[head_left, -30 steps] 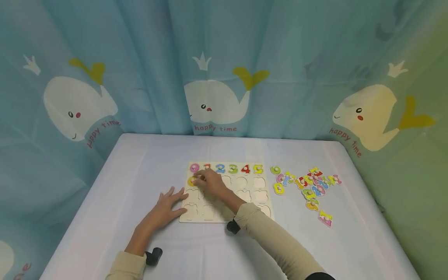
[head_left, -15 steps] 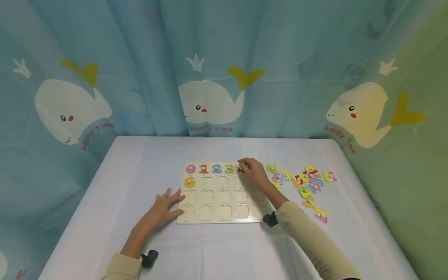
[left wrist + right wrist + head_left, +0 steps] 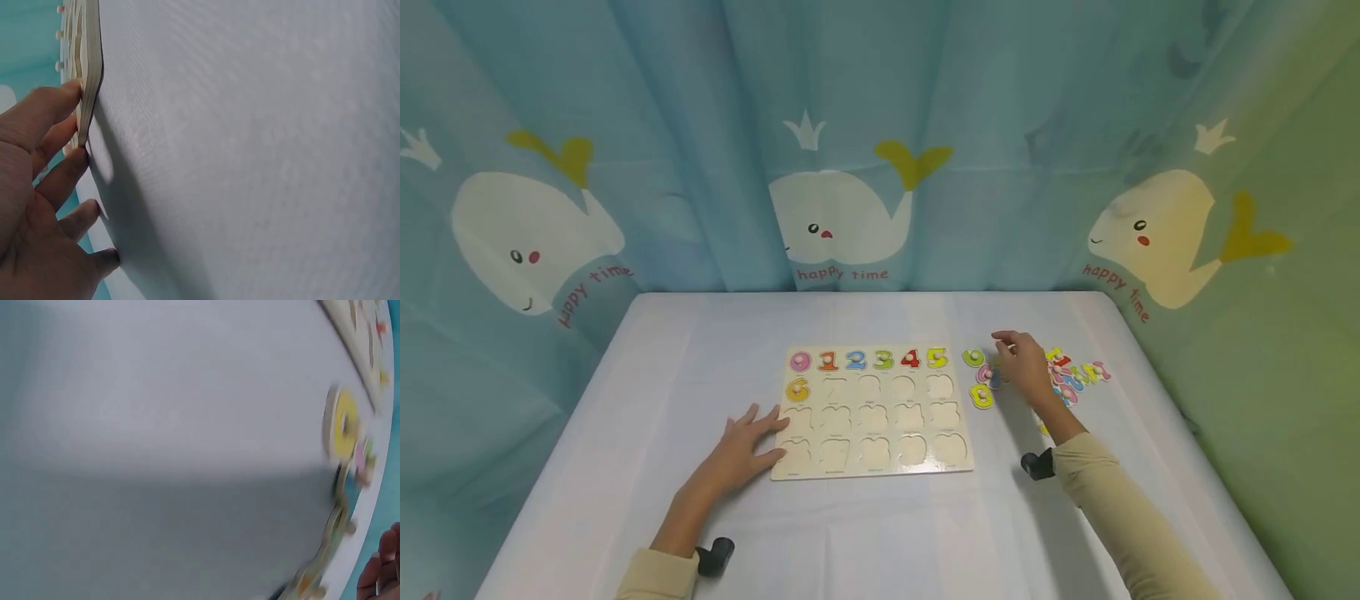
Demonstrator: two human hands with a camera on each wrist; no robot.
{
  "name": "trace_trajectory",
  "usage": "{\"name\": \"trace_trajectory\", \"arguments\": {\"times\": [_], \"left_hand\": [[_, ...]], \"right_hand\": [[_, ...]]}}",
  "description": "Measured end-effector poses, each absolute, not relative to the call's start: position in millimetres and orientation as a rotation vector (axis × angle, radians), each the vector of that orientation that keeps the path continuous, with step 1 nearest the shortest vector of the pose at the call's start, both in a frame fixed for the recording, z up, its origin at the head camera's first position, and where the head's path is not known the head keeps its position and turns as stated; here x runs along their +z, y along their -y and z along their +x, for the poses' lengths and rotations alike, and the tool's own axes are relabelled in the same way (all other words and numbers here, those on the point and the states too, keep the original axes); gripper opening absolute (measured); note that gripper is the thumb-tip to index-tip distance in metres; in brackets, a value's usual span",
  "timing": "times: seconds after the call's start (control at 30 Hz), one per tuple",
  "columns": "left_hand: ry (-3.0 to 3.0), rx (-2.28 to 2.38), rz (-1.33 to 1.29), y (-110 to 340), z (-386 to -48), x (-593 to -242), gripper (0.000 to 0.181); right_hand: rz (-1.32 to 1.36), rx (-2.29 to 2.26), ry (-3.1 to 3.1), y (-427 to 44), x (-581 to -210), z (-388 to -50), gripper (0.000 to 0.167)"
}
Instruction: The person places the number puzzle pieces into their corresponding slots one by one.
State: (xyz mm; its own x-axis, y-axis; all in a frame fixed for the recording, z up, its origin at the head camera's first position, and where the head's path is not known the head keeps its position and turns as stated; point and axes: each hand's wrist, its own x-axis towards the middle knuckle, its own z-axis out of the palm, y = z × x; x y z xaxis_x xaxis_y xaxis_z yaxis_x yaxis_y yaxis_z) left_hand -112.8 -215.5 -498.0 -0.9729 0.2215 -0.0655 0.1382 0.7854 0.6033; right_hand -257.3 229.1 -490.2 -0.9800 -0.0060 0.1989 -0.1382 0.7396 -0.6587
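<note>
A pale wooden number puzzle board (image 3: 891,404) lies on the table, with knobbed pieces 0 to 5 seated along its top row. An orange 6 (image 3: 798,390) sits in the second row, and the other recesses show bare. My left hand (image 3: 741,450) rests with spread fingers at the board's left edge; in the left wrist view, thumb and fingertips touch the board's side (image 3: 94,50). My right hand (image 3: 1026,367) is above the loose number pieces, fingers loosely bent and nothing visible in them. Near it lie a yellow 0 piece (image 3: 981,396) and a green piece (image 3: 973,357).
A heap of coloured number pieces (image 3: 1067,379) lies right of the board, partly hidden by my right hand and forearm. The white-covered table (image 3: 715,333) ends at a blue whale-print curtain (image 3: 700,208) behind and at the sides.
My right hand has moved right, from the orange 6 in the second row, across the board to the loose pieces. The left hand stays at the board's edge. The head view has shifted slightly.
</note>
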Motion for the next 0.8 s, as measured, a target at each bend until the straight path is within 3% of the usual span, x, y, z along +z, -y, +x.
{"name": "trace_trajectory", "arguments": {"times": [0.8], "left_hand": [[-2.825,0.967,0.239,214.6,-115.4,-500.3,0.049]], "right_hand": [[-0.303,0.943,2.837,-328.6,-491.0,-233.5,0.032]]}}
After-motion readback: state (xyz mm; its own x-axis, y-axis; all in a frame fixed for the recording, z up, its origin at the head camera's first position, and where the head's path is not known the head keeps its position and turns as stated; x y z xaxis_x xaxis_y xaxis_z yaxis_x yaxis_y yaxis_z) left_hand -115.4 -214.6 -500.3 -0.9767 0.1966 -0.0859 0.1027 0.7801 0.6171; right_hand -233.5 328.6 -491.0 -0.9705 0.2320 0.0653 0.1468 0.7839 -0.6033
